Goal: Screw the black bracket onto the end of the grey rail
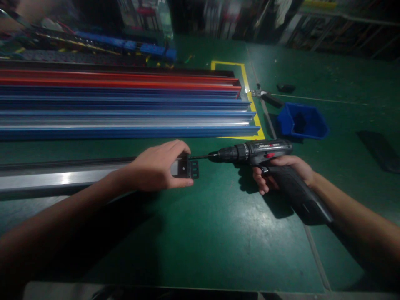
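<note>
My right hand (pixel 281 171) is wrapped round the handle of a black cordless drill (pixel 262 151), which lies level and points left. Its long thin bit (pixel 201 156) reaches the upper part of a small black end bracket (pixel 189 168) with slots. That bracket sits at the right end of a silver and black metal profile (pixel 68 177). Thumb and fingers of my left hand (pixel 159 166) clasp the bracket and the profile's end from above and below. Where the bit's tip meets the bracket is too small to make out.
Blue channel profiles (pixel 125 132) and red ones (pixel 125 81) lie side by side beyond my hands, within yellow tape (pixel 258 125). A blue bin (pixel 308 123) holding dark pieces stands at the right, near a dark-handled tool (pixel 270 99). Another person's arm (pixel 25 16) shows at upper left.
</note>
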Demonstrator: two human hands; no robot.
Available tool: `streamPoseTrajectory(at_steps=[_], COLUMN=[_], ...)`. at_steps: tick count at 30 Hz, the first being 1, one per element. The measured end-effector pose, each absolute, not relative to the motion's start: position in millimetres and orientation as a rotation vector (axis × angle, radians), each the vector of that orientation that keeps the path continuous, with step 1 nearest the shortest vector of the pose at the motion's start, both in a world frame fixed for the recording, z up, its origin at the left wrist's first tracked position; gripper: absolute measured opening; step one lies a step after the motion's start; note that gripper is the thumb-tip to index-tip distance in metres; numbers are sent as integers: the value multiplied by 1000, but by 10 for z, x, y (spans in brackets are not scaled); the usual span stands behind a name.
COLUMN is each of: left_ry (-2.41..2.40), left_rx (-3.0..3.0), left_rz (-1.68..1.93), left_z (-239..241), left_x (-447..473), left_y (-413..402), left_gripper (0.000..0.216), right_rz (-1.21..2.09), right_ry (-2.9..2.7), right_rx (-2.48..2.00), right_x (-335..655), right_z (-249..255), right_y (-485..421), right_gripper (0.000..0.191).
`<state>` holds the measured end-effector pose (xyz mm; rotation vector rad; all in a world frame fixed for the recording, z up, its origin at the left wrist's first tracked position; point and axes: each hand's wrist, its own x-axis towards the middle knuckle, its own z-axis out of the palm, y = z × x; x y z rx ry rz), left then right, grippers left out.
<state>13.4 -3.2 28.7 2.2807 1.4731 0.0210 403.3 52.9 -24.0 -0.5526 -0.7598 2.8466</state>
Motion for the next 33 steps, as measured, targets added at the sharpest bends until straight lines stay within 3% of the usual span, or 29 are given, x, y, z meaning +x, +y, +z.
streamPoseTrajectory(at_steps=[33], left_ry=[1476], left_rx=[2250], left_rz=[-6], left_z=[333], left_x=[149], left_y=[-37], left_gripper=[66], right_rz=[2842], right_ry=[-745], right_rx=[-523], right_x=[4036], right_z=[-254], right_y=[504], right_gripper=[43])
